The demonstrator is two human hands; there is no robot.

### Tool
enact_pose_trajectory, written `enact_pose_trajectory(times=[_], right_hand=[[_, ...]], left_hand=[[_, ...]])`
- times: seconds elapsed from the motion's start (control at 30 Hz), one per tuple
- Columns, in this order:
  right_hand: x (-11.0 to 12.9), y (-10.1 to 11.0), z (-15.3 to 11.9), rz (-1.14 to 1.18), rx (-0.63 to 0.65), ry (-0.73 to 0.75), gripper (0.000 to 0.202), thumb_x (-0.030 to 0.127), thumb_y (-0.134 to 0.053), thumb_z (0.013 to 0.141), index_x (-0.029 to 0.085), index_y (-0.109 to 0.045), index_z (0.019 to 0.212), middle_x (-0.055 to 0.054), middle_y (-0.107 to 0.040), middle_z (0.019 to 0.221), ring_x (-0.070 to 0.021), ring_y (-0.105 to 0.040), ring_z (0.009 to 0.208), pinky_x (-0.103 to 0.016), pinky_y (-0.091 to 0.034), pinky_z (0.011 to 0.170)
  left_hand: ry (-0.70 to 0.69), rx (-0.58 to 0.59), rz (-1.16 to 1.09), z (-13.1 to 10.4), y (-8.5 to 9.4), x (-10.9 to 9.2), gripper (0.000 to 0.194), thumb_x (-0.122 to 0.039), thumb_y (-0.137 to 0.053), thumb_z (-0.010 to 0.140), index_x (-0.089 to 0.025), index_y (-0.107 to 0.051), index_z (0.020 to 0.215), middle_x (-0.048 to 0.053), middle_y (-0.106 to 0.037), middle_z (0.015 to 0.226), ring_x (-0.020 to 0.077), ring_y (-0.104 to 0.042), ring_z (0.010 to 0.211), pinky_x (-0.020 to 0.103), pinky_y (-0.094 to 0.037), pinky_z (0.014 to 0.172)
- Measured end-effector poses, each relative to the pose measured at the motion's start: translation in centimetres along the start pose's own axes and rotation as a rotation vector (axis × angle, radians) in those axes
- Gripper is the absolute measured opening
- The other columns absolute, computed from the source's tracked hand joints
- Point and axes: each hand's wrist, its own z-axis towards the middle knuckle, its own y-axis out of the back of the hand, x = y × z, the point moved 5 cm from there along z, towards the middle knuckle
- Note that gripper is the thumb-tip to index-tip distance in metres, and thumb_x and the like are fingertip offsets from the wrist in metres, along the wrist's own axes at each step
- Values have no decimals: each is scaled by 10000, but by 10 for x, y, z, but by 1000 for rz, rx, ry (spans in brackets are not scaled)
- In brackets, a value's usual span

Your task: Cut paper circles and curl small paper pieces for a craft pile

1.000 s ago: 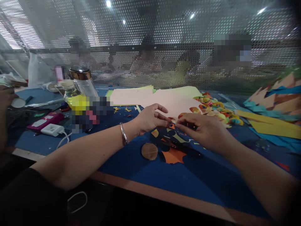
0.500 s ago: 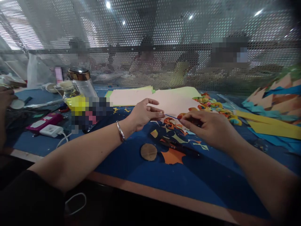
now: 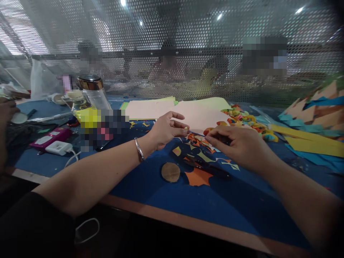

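Left hand (image 3: 165, 130): hovering above the desk (image 3: 233, 209), back from its front edge; fingers loosely bending, one standing apart from the rest; can't tell from here if the tips are pinching anything
Right hand (image 3: 240, 143): facing the left one, thumb and forefinger coming close together; can't tell if they're gripping something thin
Just changed: fingertips were almost meeting a second ago; now a clear gap is showing, left hand sitting farther off, both barely shifting over the last half second
Meaning: close two-handed fingertip work is looking paused, my guess
Paper scraps (image 3: 199, 139): lying loose between and beneath the hands, mid-desk, now showing more plainly
Orange piece (image 3: 199, 177): lying toward the front edge, jagged outline, nobody touching it
Brown disc (image 3: 171, 172): resting just left of the orange piece
Dark slim object (image 3: 209, 167): lying along the orange piece's far side; too dim for naming
Colourful cut pieces (image 3: 242, 123): heaping up beyond the right hand, toward the desk's back edge
Pale pink sheet (image 3: 199, 114): lying flat near the back edge, beside that heap
Yellow strips (image 3: 314, 141): spreading at the desk's right side
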Motion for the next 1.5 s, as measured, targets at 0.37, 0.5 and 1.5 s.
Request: enact_pose_trajectory(times=[0.37, 0.5, 1.5], right_hand=[[0, -3, -1, 14, 14, 2, 266, 418, -544, 974, 247, -683, 825, -36, -751, 773, -185, -657, 620, -340, -459, 553], [0, -4, -1, 22, 29, 5, 256, 409, -548, 972, 238, -683, 836, -29, -738, 751, -174, -651, 622, -328, -458, 562], [2, -4, 0, 58, 19, -12, 257, 408, -554, 954, 235, -697, 829, -32, -742, 763, -172, -647, 639, -309, -449, 594]], left_hand=[[-14, 0, 27, -1, -1, 0, 395, 76, -694, 753, -174, -510, 998, -3, -696, 739, 137, -675, 734, 338, -545, 831], [-15, -7, 23, -2, -2, 0, 388, 90, -668, 769, -171, -504, 1005, 0, -699, 751, 131, -681, 727, 325, -553, 815], [-3, -52, 66, -2, -6, 1, 371, 120, -619, 771, -165, -518, 986, -2, -694, 743, 108, -654, 662, 312, -564, 774]])
